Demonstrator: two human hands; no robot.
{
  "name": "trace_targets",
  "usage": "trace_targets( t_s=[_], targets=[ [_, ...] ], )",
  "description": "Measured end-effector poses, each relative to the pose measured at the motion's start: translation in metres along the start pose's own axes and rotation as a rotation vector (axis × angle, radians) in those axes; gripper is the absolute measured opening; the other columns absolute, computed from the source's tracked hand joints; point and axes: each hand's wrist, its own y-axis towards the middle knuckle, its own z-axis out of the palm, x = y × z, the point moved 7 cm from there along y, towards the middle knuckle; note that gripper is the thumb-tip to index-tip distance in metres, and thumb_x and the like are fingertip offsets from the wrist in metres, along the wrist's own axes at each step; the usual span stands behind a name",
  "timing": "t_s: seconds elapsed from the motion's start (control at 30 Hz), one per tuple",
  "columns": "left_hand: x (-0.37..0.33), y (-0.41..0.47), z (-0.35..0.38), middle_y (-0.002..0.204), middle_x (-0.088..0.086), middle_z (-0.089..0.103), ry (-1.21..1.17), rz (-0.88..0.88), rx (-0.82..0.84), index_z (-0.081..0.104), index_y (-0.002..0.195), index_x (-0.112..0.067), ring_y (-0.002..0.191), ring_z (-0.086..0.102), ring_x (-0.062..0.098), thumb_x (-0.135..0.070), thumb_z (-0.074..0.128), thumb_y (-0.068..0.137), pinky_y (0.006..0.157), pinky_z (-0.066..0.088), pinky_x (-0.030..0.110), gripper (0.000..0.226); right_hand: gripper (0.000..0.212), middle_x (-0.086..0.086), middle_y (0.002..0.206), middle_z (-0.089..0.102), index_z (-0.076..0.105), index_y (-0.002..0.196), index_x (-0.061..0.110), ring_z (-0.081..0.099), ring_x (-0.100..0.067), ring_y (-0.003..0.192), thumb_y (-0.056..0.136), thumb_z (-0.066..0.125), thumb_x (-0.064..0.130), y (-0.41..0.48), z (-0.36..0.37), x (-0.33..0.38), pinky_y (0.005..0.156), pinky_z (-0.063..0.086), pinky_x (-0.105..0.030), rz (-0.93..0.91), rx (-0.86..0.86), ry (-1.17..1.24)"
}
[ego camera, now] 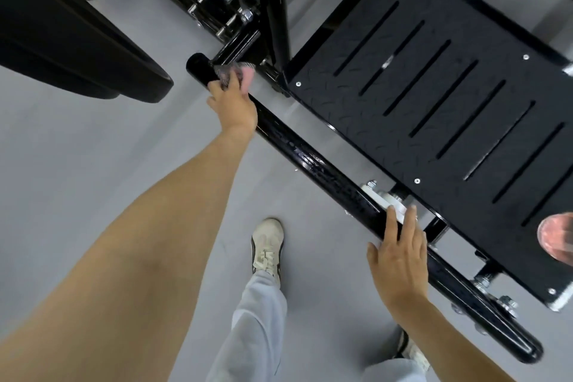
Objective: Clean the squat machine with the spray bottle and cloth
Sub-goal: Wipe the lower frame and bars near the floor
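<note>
Cloth [239, 75], pink, squeezed in left hand [234, 108] on end of black bar [310, 161] of squat machine [434, 87]. Right hand [400, 260] flat on same bar, fingers straight, holding nothing.

The black steel squat machine [276, 9] stands low in front of me. Its glossy round base tube [325, 170] runs on a diagonal, and a slotted, tread-patterned footplate [434, 96] is bolted just behind it. The pink and grey cloth [237, 76] sits crumpled on the tube near its capped far end, bunched under the fingers of my left hand [232, 108].
</note>
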Motion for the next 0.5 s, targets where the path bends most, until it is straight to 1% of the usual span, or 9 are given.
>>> trace_targets(
  t_s=[0.03, 0.07, 0.13, 0.17, 0.23, 0.27, 0.33, 0.4, 0.5],
  targets=[
    [-0.007, -0.01, 0.004, 0.14, 0.014, 0.033, 0.131, 0.129, 0.0, 0.042, 0.143, -0.023, 0.122, 0.033, 0.036, 0.001, 0.04, 0.092, 0.107, 0.034, 0.034, 0.056, 0.082, -0.032, 0.145, 0.028, 0.035, 0.143, -0.001, 0.047, -0.045, 0.122, 0.074, 0.076, 0.016, -0.001, 0.0, -0.004, 0.103, 0.041, -0.055, 0.015, 0.004, 0.012],
    [-0.01, -0.025, 0.01, 0.138, 0.012, 0.033, 0.192, 0.196, -0.021, 0.043, 0.143, -0.021, 0.119, 0.033, 0.035, 0.005, 0.041, 0.09, 0.105, 0.036, 0.033, 0.059, 0.082, -0.031, 0.146, 0.027, 0.033, 0.144, -0.001, 0.045, -0.044, 0.124, 0.075, 0.074, 0.015, -0.001, 0.0, -0.008, 0.105, 0.039, -0.054, 0.029, 0.01, 0.021],
    [-0.005, -0.058, 0.028, 0.134, 0.012, 0.036, 0.199, 0.263, -0.051, 0.042, 0.143, -0.018, 0.113, 0.035, 0.034, 0.007, 0.045, 0.087, 0.096, 0.044, 0.034, 0.062, 0.079, -0.03, 0.149, 0.023, 0.028, 0.146, 0.001, 0.039, -0.042, 0.13, 0.08, 0.069, 0.014, 0.001, 0.0, -0.017, 0.109, 0.034, -0.052, 0.066, 0.036, 0.036],
    [-0.007, -0.08, 0.037, 0.131, 0.012, 0.039, 0.187, 0.312, -0.042, 0.043, 0.143, -0.015, 0.108, 0.037, 0.033, 0.008, 0.048, 0.085, 0.091, 0.048, 0.036, 0.063, 0.079, -0.028, 0.151, 0.02, 0.024, 0.148, 0.003, 0.035, -0.042, 0.134, 0.083, 0.066, 0.014, 0.002, 0.001, -0.021, 0.112, 0.031, -0.052, 0.078, 0.053, 0.043],
    [-0.021, -0.137, 0.059, 0.124, 0.008, 0.043, 0.19, 0.547, 0.003, 0.054, 0.134, -0.01, 0.099, 0.038, 0.028, 0.013, 0.057, 0.073, 0.071, 0.055, 0.037, 0.065, 0.08, -0.026, 0.154, 0.012, 0.014, 0.151, 0.006, 0.025, -0.039, 0.139, 0.087, 0.06, 0.016, 0.005, 0.001, -0.027, 0.116, 0.024, -0.048, 0.095, 0.088, 0.073],
    [-0.029, -0.171, 0.071, 0.12, 0.005, 0.043, 0.196, 0.684, 0.04, 0.06, 0.127, -0.009, 0.094, 0.036, 0.025, 0.013, 0.061, 0.064, 0.063, 0.055, 0.032, 0.066, 0.081, -0.025, 0.155, 0.009, 0.01, 0.151, 0.008, 0.021, -0.038, 0.141, 0.088, 0.058, 0.018, 0.007, 0.001, -0.028, 0.117, 0.02, -0.046, 0.104, 0.106, 0.091],
    [-0.038, -0.234, 0.098, 0.117, 0.001, 0.044, 0.213, 0.875, 0.177, 0.064, 0.12, -0.008, 0.089, 0.035, 0.022, 0.009, 0.072, 0.052, 0.058, 0.052, 0.024, 0.07, 0.083, -0.023, 0.156, 0.006, 0.007, 0.152, 0.009, 0.017, -0.036, 0.142, 0.087, 0.058, 0.021, 0.009, 0.001, -0.029, 0.119, 0.016, -0.043, 0.116, 0.116, 0.131],
    [-0.039, -0.28, 0.121, 0.126, 0.0, 0.046, 0.236, 0.942, 0.343, 0.06, 0.125, -0.01, 0.088, 0.04, 0.021, 0.001, 0.081, 0.05, 0.057, 0.052, 0.024, 0.079, 0.085, -0.021, 0.156, 0.006, 0.006, 0.152, 0.009, 0.015, -0.035, 0.143, 0.087, 0.06, 0.023, 0.008, 0.0, -0.031, 0.119, 0.015, -0.042, 0.13, 0.11, 0.172],
    [-0.042, -0.292, 0.123, 0.128, 0.005, 0.051, 0.276, 1.044, 0.395, 0.059, 0.127, -0.009, 0.089, 0.047, 0.022, 0.002, 0.083, 0.049, 0.056, 0.053, 0.024, 0.082, 0.086, -0.021, 0.157, 0.006, 0.005, 0.152, 0.008, 0.013, -0.034, 0.144, 0.088, 0.06, 0.025, 0.005, 0.003, -0.035, 0.119, 0.014, -0.042, 0.156, 0.115, 0.195]
  ],
)
